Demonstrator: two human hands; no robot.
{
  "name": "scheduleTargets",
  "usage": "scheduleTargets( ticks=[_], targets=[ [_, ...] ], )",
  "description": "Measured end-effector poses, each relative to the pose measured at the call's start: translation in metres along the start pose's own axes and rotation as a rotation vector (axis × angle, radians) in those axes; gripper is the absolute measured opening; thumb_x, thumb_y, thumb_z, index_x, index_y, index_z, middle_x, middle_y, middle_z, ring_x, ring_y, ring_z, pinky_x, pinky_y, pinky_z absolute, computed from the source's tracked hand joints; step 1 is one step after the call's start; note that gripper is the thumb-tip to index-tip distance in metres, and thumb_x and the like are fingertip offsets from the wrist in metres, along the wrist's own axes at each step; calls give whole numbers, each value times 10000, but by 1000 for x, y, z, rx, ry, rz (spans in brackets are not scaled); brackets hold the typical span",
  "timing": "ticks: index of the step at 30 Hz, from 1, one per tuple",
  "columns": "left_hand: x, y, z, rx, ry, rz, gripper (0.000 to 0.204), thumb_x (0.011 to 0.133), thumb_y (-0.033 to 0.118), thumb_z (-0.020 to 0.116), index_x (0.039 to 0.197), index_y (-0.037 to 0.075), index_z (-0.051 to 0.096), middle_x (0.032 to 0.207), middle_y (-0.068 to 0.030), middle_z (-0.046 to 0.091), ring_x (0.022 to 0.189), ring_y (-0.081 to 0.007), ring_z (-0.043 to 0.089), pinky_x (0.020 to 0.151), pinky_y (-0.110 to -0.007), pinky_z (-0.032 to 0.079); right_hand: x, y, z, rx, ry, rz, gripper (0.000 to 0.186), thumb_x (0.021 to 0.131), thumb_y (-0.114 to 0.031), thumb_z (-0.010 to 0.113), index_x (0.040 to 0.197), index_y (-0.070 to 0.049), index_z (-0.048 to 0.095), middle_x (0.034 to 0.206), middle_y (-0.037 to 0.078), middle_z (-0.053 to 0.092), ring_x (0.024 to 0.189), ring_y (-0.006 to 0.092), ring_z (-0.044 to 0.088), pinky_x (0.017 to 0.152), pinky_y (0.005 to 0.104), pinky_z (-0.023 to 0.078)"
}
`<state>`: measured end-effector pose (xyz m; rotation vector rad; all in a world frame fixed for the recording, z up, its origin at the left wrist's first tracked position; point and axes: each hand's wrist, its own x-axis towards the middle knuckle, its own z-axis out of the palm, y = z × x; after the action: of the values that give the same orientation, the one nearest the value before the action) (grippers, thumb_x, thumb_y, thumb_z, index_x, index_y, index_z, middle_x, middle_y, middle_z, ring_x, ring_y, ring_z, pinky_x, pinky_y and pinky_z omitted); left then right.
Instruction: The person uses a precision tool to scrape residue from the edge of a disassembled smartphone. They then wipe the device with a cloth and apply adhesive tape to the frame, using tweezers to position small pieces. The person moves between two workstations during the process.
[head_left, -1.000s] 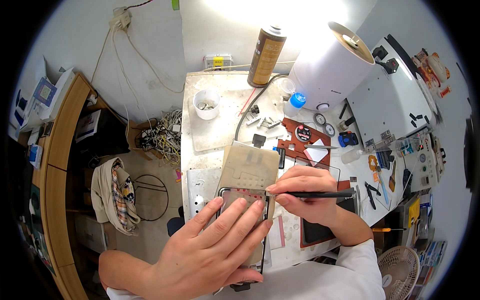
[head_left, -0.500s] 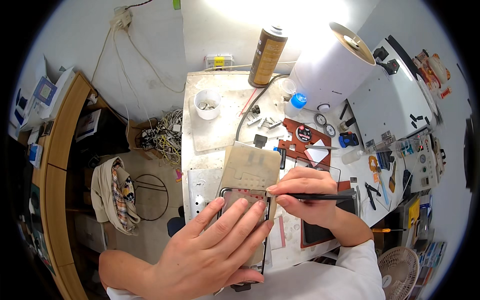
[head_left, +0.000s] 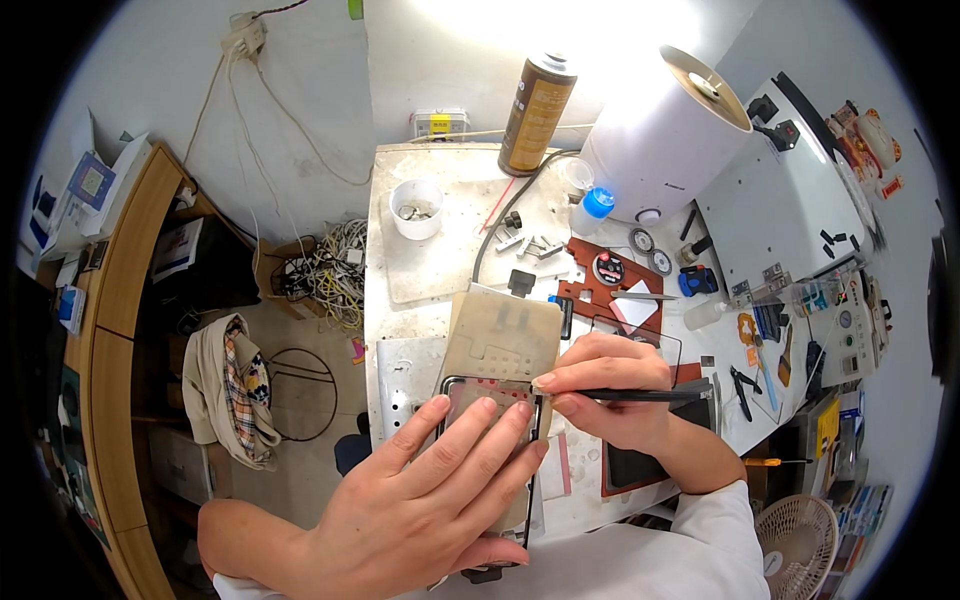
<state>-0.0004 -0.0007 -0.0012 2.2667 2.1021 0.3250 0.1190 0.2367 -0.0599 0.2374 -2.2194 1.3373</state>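
Your left hand [head_left: 430,495] lies flat and open over the frame [head_left: 480,379], fingers long and slightly spread, thumb set well apart from them near its lower right edge. It bears on the thing from above; whether your palm touches, I cannot tell. The frame, black-rimmed, sits upright in line with you, its top end overlapping the tan plate [head_left: 500,335].

Your right hand [head_left: 632,425] is closed in a pinch on the black tool [head_left: 655,394], thumb below and fingers above, with the shaft running back to the right. Your pinching fingertips come right to the frame's upper right corner (they hide the tool's tip, so its contact is unclear). Your two hands are apart, though the fingertips are near one another.

To the right of you rests a black mat [head_left: 635,465], and beyond it the pliers [head_left: 742,390], handles splayed. Past the plate, a red-brown board [head_left: 580,258] carries a small spool [head_left: 608,268]. Farther on stand a white cup [head_left: 415,225] at left and a blue-capped bottle [head_left: 597,203]; behind them rise a tall can [head_left: 537,115] and a big white cylinder [head_left: 655,130].
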Motion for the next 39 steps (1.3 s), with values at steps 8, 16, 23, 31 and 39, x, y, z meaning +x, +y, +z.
scheduleTargets(
  ticks=[8,16,23,31,39],
  targets=[
    [0,0,0,-6,-2,1,773,908,736,508,1399,154,649,1502,-102,554,1409,-284,484,1217,-466,356,-1,2,4,6,50,-13,228,827,34,795,1049,-17,792,903,91,713,768,180,672,632,291,532],
    [0,0,-1,3,-7,4,769,913,729,507,1401,151,645,1504,-106,551,1409,-286,484,1216,-469,355,-1,4,5,11,48,-30,242,812,34,808,1047,-24,801,905,73,710,774,169,658,624,289,510],
    [0,1,0,8,-5,0,770,906,725,517,1399,147,646,1507,-107,550,1409,-288,487,1214,-472,354,0,4,6,13,50,-27,245,817,26,811,1056,-28,805,907,71,710,773,171,657,630,290,508],
    [0,3,1,11,0,-12,781,898,730,527,1401,145,649,1506,-106,553,1412,-292,489,1218,-474,348,-2,8,7,29,49,-44,251,819,18,810,1067,-24,806,914,75,707,773,174,653,635,289,506],
    [1,3,-1,-17,-12,-16,792,888,720,550,1415,136,640,1519,-108,545,1422,-298,483,1219,-472,349,-4,9,4,55,34,-92,319,805,-5,836,1120,-31,791,948,88,709,783,176,660,634,291,512]
  ],
)
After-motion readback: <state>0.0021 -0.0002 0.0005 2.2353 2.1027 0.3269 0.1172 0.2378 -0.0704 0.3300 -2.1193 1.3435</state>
